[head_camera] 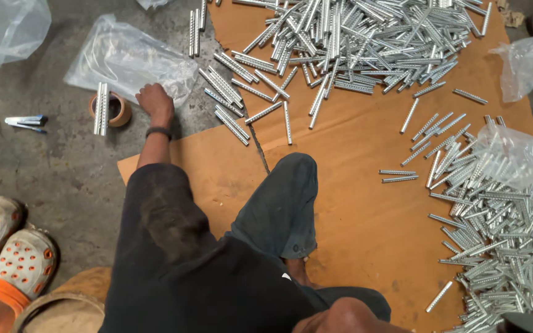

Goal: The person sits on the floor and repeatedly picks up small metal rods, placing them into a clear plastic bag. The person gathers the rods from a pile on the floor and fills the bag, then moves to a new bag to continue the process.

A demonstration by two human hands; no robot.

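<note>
I see the concrete floor (63, 179) filling the left of the view, and on it a big sheet of brown cardboard (353, 203) that runs from the middle out to the right edge. I am sitting on that sheet, with my bent knee in dark trousers (282, 203) over its middle.

Across the top of the cardboard lies a broad heap of ribbed metal rods (353, 37), silver and short, spilling leftward in small bundles onto the bare floor. A second heap of rods (495, 228) covers the right side, partly under a clear plastic bag (525, 157).

My left hand (154, 102) is stretched out to the floor at upper left, with a dark band on the wrist. It rests knuckles up on the near edge of a flat clear plastic bag (128, 58); the fingers curl down onto the plastic, but I cannot tell whether the grip is pinching it or only pressing. My right hand is out of view.

Just left of that hand stands a roll of brown tape (117, 111) with a small bundle of rods (100, 108) laid across it. Farther left lies a small metal clip-like piece (26, 122). A pair of pale perforated sandals with orange straps (7, 259) sits at the lower left.
</note>
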